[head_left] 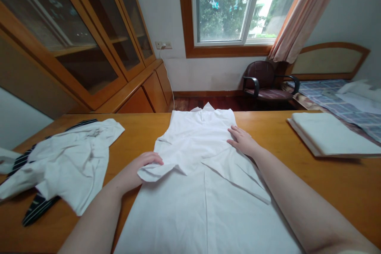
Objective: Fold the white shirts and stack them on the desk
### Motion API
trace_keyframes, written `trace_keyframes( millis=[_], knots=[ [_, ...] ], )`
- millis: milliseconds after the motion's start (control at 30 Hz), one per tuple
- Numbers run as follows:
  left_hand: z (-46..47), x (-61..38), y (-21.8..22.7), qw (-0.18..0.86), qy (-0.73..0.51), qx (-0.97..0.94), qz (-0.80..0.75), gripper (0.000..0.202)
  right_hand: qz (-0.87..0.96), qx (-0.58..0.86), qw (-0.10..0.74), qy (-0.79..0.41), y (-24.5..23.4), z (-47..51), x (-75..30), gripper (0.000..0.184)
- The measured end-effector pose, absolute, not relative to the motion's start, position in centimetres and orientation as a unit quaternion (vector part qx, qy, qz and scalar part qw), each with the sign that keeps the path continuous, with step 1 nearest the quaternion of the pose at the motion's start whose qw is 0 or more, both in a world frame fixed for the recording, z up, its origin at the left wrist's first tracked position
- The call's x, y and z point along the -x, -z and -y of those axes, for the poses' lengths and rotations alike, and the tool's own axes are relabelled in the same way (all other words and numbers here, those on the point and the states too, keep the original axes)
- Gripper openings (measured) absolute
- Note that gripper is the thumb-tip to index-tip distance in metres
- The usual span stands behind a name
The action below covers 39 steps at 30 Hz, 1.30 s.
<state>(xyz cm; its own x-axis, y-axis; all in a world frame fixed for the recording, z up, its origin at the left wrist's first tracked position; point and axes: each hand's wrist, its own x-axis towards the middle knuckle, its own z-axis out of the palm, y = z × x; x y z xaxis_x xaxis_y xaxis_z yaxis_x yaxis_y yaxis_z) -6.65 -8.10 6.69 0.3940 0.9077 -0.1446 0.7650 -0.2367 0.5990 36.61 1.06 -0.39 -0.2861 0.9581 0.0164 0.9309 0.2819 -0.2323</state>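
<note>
A white button-up shirt lies spread on the wooden table, its collar end toward the far edge. Its sleeves are folded inward over the body, with the button line down the middle. At the shirt's left side, my left hand has its fingers together at the edge by a folded sleeve, closed on the cloth; the thumb is hidden. On the opposite side my right hand lies on the fabric near the right edge, fingers spread and palm down.
To the left, a crumpled white garment lies over dark striped cloth on the wooden table. A flat white stack sits at the right. Beyond the table are a glass-door cabinet, an armchair and a bed.
</note>
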Motion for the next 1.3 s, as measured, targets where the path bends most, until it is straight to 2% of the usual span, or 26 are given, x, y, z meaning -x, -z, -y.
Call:
trace_keyframes(
  millis=[133,433,533,633,733,833,900,967,1167,1300],
  knots=[
    [10.1,8.4,-5.5,0.266,-0.099,-0.776,-0.563,0.030,0.794,0.595,0.081,-0.093,0.3,-1.0,-36.5,0.062],
    [13.9,7.8,-5.4,0.053,-0.032,-0.748,-0.661,0.063,0.794,0.595,0.078,-0.096,0.2,-1.1,-36.6,0.064],
    [15.1,5.2,-5.1,0.057,-0.020,-0.762,-0.645,0.071,0.796,0.593,0.080,-0.093,0.4,-1.1,-36.7,0.064],
    [15.4,3.1,-5.0,0.113,-0.022,-0.803,-0.585,0.066,0.796,0.592,0.084,-0.095,0.5,-1.2,-36.7,0.064],
    [15.1,2.4,-5.8,0.128,-0.017,-0.818,-0.561,0.048,0.795,0.592,0.085,-0.104,0.3,-1.1,-36.7,0.066],
    [14.8,3.0,-7.1,0.119,-0.034,-0.806,-0.579,0.030,0.804,0.576,0.084,-0.123,-0.1,-0.9,-36.8,0.080],
    [14.8,3.9,-7.9,0.119,-0.049,-0.781,-0.611,0.030,0.816,0.554,0.087,-0.139,-0.4,-0.7,-36.9,0.091],
    [15.0,4.9,-8.5,0.119,-0.058,-0.745,-0.653,0.031,0.828,0.532,0.090,-0.152,-0.7,-0.6,-37.0,0.095],
    [15.7,6.3,-7.5,0.156,0.006,-0.721,-0.676,0.032,0.837,0.520,0.086,-0.146,-1.2,-0.4,-36.8,0.080],
    [16.0,4.8,-5.8,0.121,0.012,-0.769,-0.628,0.045,0.863,0.476,0.133,-0.103,-1.6,0.0,-36.5,0.053]
  ],
)
